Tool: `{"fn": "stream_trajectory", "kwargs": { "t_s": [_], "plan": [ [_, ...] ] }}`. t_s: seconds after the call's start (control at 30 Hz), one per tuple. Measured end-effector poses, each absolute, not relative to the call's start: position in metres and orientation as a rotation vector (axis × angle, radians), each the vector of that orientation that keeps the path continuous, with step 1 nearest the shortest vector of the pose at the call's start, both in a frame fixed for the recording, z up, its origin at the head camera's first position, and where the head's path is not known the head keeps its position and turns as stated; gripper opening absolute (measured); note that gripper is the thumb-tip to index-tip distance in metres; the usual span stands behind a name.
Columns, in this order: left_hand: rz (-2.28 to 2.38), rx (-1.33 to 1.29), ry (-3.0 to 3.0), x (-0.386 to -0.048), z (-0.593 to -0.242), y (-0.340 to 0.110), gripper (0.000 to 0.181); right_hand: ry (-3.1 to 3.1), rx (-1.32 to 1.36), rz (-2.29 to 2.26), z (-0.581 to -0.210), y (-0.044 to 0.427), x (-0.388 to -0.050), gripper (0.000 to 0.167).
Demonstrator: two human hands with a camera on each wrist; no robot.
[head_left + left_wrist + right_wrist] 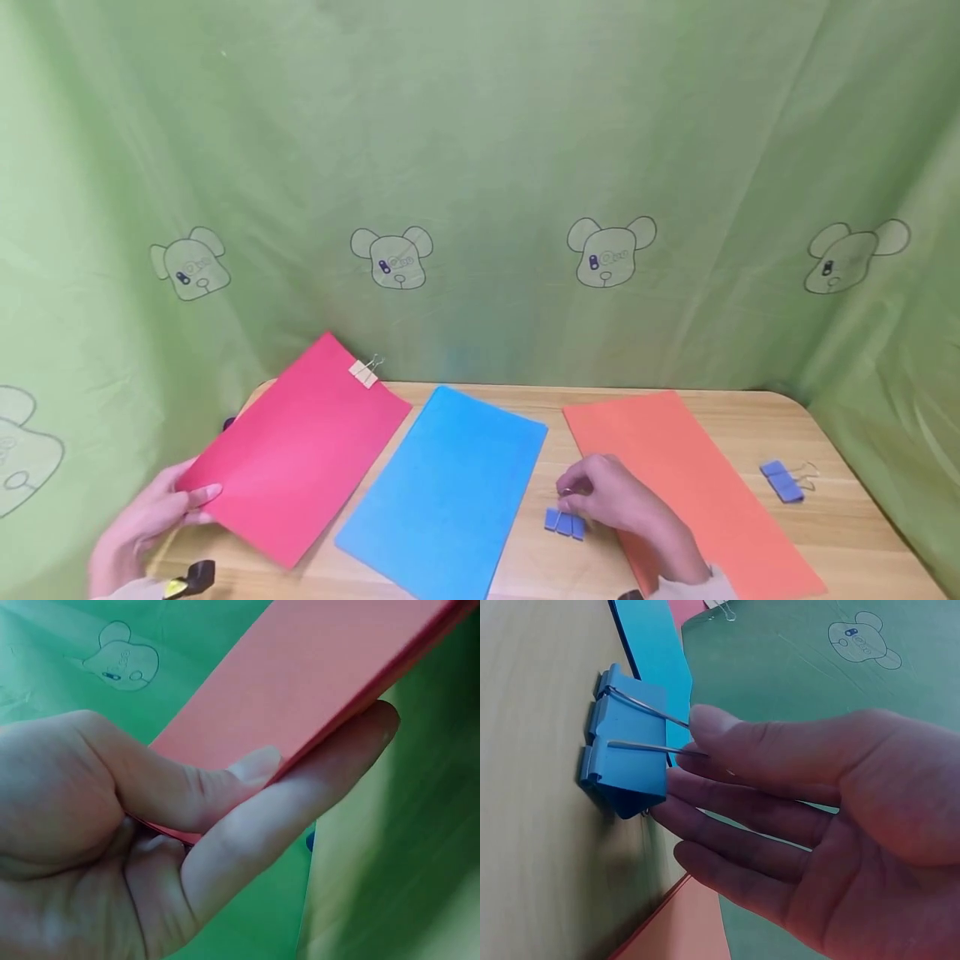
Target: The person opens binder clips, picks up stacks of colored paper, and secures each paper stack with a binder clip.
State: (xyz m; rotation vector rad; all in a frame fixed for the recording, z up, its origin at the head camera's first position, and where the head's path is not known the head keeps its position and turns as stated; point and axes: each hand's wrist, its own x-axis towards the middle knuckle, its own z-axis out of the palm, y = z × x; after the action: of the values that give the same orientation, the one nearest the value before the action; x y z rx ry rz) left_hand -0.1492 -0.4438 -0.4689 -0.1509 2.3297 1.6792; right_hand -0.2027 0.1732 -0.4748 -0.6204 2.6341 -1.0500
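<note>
My left hand [161,504] pinches the near-left corner of a pink-red paper stack [300,450], thumb on top and fingers beneath. The stack is tilted, and a white binder clip [363,372] sits on its far edge. In the left wrist view the thumb presses the stack [300,675] against the forefinger. Between the blue and orange sheets, my right hand [618,496] pinches the wire handle of a blue binder clip [564,523]. The right wrist view shows this clip [634,735] close to the tabletop, its handles between thumb and fingers; whether it touches the wood I cannot tell.
Blue paper [450,492] lies mid-table, with orange paper [705,492] to its right, partly under my right forearm. Another blue binder clip [782,482] lies at the far right of the wooden table [862,517]. A green curtain [495,167] printed with bear heads hangs behind and beside it.
</note>
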Motion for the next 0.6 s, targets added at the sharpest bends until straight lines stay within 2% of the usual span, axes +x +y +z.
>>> {"fn": "stream_trajectory", "kwargs": {
  "t_s": [0.23,0.47,0.6],
  "plan": [
    [1.656,-0.256,2.307,-0.1432,-0.4768,-0.4455,0.069,2.643,-0.636,-1.051,-0.4766,0.1752,-0.2033,0.003],
    [1.668,-0.182,2.200,-0.1496,-0.4765,-0.4443,0.077,2.638,-0.676,-1.072,-0.4746,0.1775,-0.2022,0.028],
    [1.626,-0.240,2.235,-0.1523,-0.4734,-0.4410,0.075,2.612,-0.682,-1.097,-0.4725,0.1781,-0.2011,0.032]
  ]
}}
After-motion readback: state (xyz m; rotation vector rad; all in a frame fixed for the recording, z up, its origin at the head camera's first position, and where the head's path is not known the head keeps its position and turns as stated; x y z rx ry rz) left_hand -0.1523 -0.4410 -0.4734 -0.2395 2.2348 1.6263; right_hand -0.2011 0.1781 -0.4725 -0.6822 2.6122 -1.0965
